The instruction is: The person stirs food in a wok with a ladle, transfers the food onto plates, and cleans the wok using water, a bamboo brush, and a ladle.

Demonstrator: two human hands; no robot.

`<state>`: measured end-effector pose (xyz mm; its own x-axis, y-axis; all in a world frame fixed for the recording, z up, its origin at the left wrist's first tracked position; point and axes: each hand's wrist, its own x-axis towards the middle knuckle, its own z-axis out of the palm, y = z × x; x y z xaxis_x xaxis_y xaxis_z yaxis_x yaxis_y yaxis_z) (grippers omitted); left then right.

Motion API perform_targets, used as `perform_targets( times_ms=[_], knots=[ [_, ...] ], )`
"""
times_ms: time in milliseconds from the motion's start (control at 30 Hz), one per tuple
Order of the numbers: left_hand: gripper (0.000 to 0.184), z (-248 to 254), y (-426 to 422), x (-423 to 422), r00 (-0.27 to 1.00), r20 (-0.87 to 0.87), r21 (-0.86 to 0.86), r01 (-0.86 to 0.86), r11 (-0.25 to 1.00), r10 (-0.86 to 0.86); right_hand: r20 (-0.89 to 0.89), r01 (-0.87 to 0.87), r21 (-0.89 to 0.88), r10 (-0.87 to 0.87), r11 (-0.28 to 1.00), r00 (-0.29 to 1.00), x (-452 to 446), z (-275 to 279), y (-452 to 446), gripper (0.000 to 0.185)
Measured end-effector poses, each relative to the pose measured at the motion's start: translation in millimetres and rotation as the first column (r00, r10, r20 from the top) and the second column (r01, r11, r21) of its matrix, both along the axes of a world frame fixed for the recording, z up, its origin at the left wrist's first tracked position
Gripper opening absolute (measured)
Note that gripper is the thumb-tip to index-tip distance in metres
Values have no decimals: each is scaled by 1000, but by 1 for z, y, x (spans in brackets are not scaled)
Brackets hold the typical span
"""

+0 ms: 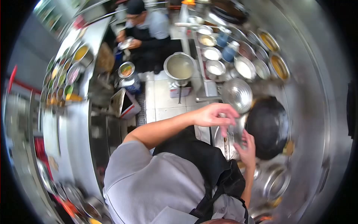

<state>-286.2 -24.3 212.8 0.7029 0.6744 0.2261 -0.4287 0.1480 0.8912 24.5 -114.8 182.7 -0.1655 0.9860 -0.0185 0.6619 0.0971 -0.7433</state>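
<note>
My left hand [216, 115] hovers over the metal counter [234, 140], fingers apart and bent downward, with nothing visible in them. Just below it in view, my right hand [246, 148] is raised with its fingers spread, also holding nothing I can see. The right hand is close to the near side of a large black wok [267, 128]. A round perforated metal strainer [237, 95] lies beyond my left fingertips. Whether either hand touches the counter cannot be made out.
Several bowls, including one with white contents [245, 68], and blue-and-white bottles [230, 51] crowd the station beyond. A large pot [179, 66] holds cloudy liquid near the floor. Another person [149, 31] holds a small bowl. Ingredient containers line the left counter [80, 149].
</note>
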Motion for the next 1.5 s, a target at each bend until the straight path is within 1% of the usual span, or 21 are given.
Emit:
perform_targets(
  times_ms=[100, 133, 167, 200, 267, 367, 433, 467, 500, 567, 633, 700, 767, 900, 933, 1033, 1100, 1267, 1300, 1367, 1500],
  knots=[
    [44, 33, -11, 5, 977, 203, 213, -110, 971, 66, 40, -551, 137, 551, 823, 833, -85, -3, 55, 83],
    [43, 60, -32, -4, 962, 272, 78, -47, 996, 24, 169, -667, 48, 652, 744, 739, -101, -26, 72, 87],
    [44, 67, -45, -1, 939, 344, 33, -37, 999, 23, -159, -780, 25, 772, 626, 615, -140, -19, 79, 99],
    [45, 64, -55, 3, 917, 396, 10, -57, 998, 48, -477, -881, 0, 774, 474, 416, -179, -11, 87, 110],
    [48, 61, -80, -11, 908, 395, -9, -147, 989, 139, -778, -946, -40, 585, 321, 231, -228, 5, 86, 98],
    [48, 71, -114, -57, 741, 476, -66, -506, 860, 473, -953, -968, -10, 290, 249, 84, -281, 32, 82, 80],
    [50, 65, -134, -80, 711, 478, 16, -595, 804, 516, -980, -974, 13, 196, 226, 32, -306, 49, 79, 68],
    [51, 56, -137, -88, 532, 394, 242, -847, 474, 750, -983, -978, 27, 182, 209, 11, -319, 58, 76, 62],
    [52, 50, -144, -95, 258, 367, 463, -884, 65, 894, -982, -979, 37, 189, 199, 1, -333, 68, 73, 57],
    [56, 38, -170, -111, 218, 368, 323, -942, 96, 904, -971, -981, 57, 240, 183, -12, -362, 85, 61, 46],
    [52, 13, -196, -144, -44, 197, 607, -779, -158, 979, -940, -977, 80, 342, 199, -7, -384, 94, 57, 33],
    [46, -57, -245, -198, 212, -319, 615, -695, 372, 924, -548, -933, 152, 814, 325, 194, -412, 92, 69, 34],
    [37, -70, -292, -206, 328, -285, 410, -808, 424, 901, -414, -919, -26, 832, 394, 369, -419, 59, 88, 41],
    [40, -24, -350, -253, 477, -154, 316, -806, 501, 865, -166, -617, -780, 914, 108, 370, -392, 14, 74, 48],
    [44, -10, -362, -269, 476, -177, 346, -789, 508, 861, -439, -617, -772, 828, -149, 350, -379, 14, 64, 50],
    [61, -1, -381, -299, 477, -175, 432, -749, 503, 861, -384, -352, -919, 601, -177, 701, -357, 20, 30, 56],
    [80, -9, -392, -314, 569, -219, 249, -753, 610, 792, -486, -422, -874, 445, -242, 752, -371, 25, 13, 63],
    [76, -34, -412, -339, 591, -20, 41, -805, 592, 806, -748, -633, -653, 222, -415, 626, -444, 56, -15, 91],
    [77, -39, -421, -337, 594, 11, -349, -751, 560, 804, -782, -660, -610, 196, -438, 591, -462, 60, -18, 93],
    [77, -46, -436, -338, 412, 75, -648, -672, 358, 908, -850, -733, -525, 223, -433, 477, -505, 74, -32, 94],
    [76, -47, -450, -342, 101, 26, -723, -685, 89, 995, -836, -711, -513, 467, -481, 287, -606, 128, -82, 79]
  ],
)
